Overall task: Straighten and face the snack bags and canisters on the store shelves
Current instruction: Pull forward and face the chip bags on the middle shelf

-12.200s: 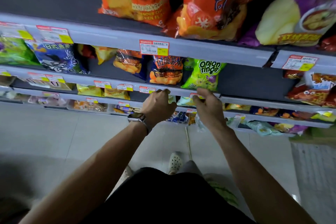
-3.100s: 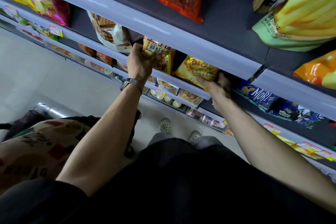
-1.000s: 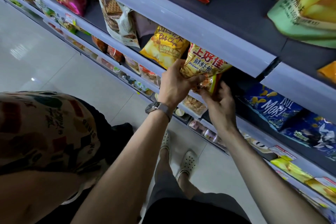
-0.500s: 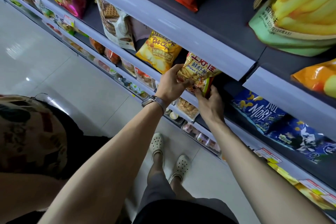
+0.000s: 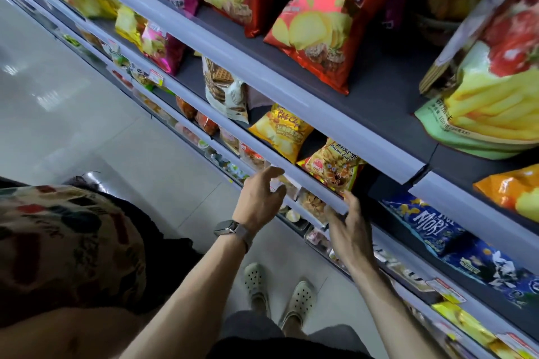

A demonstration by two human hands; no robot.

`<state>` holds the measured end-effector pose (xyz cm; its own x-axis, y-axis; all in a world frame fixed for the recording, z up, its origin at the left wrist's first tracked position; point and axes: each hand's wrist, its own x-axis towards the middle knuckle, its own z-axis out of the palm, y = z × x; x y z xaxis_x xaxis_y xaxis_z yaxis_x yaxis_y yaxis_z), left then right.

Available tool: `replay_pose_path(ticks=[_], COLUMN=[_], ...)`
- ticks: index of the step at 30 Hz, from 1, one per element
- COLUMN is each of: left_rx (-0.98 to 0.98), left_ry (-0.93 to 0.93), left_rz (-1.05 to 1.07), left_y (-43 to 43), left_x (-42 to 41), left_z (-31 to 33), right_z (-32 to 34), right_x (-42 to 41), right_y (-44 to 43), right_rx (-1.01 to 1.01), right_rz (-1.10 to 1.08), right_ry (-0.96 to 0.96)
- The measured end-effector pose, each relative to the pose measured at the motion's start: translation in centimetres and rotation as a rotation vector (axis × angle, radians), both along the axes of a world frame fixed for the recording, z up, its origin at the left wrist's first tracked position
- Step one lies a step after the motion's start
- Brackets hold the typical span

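Left hand (image 5: 259,198): raised, fingers loosely spread, holding nothing. Right hand (image 5: 348,230): raised, fingers extended, apparently empty. Both forearms bare, outstretched.

Shop, snack aisle. To my right, tiered grey shelves (image 5: 320,119) run near to far, stocked with snack bags (image 5: 320,23) facing out. Red-and-yellow price tags (image 5: 446,293) sit along the shelf edges. Pale tiled floor (image 5: 87,140) on my left and underfoot.

Prawn cracker bag (image 5: 335,166) top hidden behind shelf rail (image 5: 335,122); green fries bag (image 5: 481,114) cut off at right edge; small packs (image 5: 227,166) lower down too blurred to identify.
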<state>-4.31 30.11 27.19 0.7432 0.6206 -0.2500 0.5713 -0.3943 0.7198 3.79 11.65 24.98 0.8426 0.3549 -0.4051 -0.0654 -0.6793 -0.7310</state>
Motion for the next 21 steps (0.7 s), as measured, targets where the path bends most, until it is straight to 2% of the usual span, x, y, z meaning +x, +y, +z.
replay_pose_path(ticks=[9,14,21], left_rx=[0.110,0.110,0.153], left_ry=[0.088,0.149,0.167], left_rz=[0.052,0.134,0.171], left_y=[4.0,6.1,8.6], left_x=[-5.0,-6.7,-5.5], left_z=[5.0,5.9,9.0], right_z=[5.5,8.3,11.6], right_x=[-5.4,-5.7,-4.4], right_y=[7.6,11.6,16.2], right_rx=[0.016,-0.055,-0.051], right_rz=[0.276,0.418,0.535], right_ry=[-0.153,-0.291,-0.458])
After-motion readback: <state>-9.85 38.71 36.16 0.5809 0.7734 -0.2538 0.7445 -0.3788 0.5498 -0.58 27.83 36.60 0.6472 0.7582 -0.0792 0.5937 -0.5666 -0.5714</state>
